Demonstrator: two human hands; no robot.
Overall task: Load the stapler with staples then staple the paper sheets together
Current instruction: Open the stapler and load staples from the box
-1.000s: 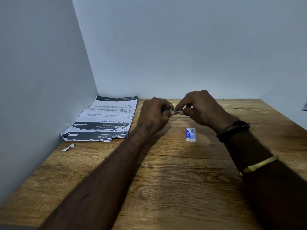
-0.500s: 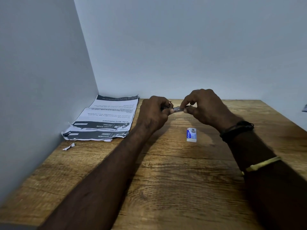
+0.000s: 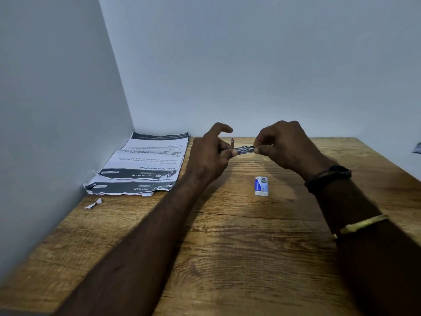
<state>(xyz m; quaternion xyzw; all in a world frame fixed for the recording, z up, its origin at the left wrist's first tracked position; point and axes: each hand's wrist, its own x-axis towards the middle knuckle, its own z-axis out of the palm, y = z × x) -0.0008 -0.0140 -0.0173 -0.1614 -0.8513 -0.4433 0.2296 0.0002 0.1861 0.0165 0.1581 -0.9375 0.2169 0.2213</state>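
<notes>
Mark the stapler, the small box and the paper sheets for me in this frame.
stapler [image 3: 245, 149]: head view, on its exposed metal part.
small box [image 3: 261, 186]: head view, on its blue-printed top face.
paper sheets [image 3: 145, 164]: head view, on the top sheet's printed middle.

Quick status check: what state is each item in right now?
stapler: held above the table between both hands
left hand: grips the stapler's left end
right hand: pinches its right end
paper sheets: lying stacked on table, near edge torn
staple box: lying on table, untouched

Wooden table [image 3: 227, 258], white corner walls [image 3: 250, 65]
</notes>
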